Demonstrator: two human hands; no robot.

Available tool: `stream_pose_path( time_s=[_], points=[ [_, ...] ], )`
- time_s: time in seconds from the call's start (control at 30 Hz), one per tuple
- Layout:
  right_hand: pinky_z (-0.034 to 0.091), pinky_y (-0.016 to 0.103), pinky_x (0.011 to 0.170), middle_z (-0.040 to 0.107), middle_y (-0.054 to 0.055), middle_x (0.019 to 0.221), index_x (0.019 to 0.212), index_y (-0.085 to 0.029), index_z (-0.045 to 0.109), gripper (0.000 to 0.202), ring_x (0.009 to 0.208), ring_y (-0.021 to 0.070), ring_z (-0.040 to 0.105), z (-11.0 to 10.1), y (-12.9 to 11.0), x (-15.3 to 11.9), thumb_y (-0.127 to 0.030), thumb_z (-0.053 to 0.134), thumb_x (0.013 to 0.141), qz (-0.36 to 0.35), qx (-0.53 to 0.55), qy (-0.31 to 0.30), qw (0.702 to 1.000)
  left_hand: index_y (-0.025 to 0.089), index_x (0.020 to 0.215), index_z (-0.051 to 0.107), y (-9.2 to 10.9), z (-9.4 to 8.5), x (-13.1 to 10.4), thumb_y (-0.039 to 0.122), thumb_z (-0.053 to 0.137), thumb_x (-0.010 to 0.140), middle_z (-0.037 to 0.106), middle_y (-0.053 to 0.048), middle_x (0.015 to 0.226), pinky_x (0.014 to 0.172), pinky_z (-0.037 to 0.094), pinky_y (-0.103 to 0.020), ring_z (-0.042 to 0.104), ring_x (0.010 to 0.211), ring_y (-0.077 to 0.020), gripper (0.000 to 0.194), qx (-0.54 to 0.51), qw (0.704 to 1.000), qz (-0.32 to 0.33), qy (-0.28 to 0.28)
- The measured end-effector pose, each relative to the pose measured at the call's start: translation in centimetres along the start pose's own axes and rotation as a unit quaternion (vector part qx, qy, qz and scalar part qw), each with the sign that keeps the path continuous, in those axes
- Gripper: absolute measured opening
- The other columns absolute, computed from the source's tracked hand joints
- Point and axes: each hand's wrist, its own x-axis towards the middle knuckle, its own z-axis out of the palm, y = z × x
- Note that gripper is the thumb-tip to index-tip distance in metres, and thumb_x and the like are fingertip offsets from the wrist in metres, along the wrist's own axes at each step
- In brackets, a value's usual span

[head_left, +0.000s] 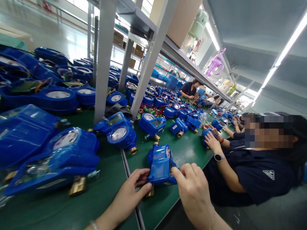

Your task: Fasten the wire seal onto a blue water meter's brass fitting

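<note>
A blue water meter (pixel 160 167) with brass pipe ends stands on the green tabletop in front of me, its dial turned to the far right. My left hand (pixel 128 191) grips its near left edge, thumb low by the brass end and fingers curled at the side. On the opposite side, my right hand (pixel 195 191) closes on the housing, with the thumb against it near the display window and the other fingers bent. Just beyond lie another blue meter with a round dial (pixel 119 132) and a third meter (pixel 151 124), both untouched.
Large blue meters (pixel 64 153) crowd the left. Grey shelf posts (pixel 105 64) rise from the bench. Many meters and loose wired parts (pixel 148 110) fill the back. At right a co-worker in a dark shirt (pixel 244 172) handles another meter (pixel 207 137). A metal strip (pixel 127 166) crosses the tabletop.
</note>
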Motion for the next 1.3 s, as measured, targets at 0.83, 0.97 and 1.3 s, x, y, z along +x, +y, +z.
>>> stream_pose_path(
  time_s=[0.83, 0.97, 1.3],
  points=[
    [0.024, 0.034, 0.064, 0.048, 0.004, 0.069, 0.095, -0.020, 0.066, 0.027, 0.068, 0.0196, 0.038, -0.9, -2.2, 0.0, -0.012, 0.040, 0.095, -0.021, 0.036, 0.069, 0.997, 0.021, 0.114, 0.058, 0.6, 0.1, -0.1, 0.045, 0.060, 0.086, 0.060, -0.008, 0.111, 0.097, 0.048, -0.043, 0.060, 0.103, -0.0261, 0.037, 0.034, 0.999, 0.021, -0.003],
    [0.023, 0.034, 0.063, 0.049, 0.004, 0.070, 0.096, -0.020, 0.067, 0.024, 0.067, 0.0193, 0.039, -1.1, -2.9, 0.0, -0.013, 0.044, 0.094, -0.034, 0.049, 0.076, 0.995, 0.020, 0.113, 0.058, 0.7, 0.2, -0.1, 0.044, 0.060, 0.086, 0.060, -0.008, 0.111, 0.096, 0.047, -0.042, 0.059, 0.103, -0.0260, 0.035, 0.038, 0.999, 0.026, 0.001],
    [0.027, 0.034, 0.064, 0.050, 0.005, 0.070, 0.096, -0.019, 0.067, 0.024, 0.069, 0.0198, 0.040, -0.5, -2.4, -0.4, -0.014, 0.044, 0.095, -0.016, 0.047, 0.081, 0.995, 0.021, 0.112, 0.059, 0.9, 0.2, -0.2, 0.043, 0.061, 0.084, 0.060, -0.007, 0.110, 0.095, 0.047, -0.041, 0.060, 0.101, -0.0255, 0.035, 0.043, 0.999, 0.018, 0.011]
  ],
)
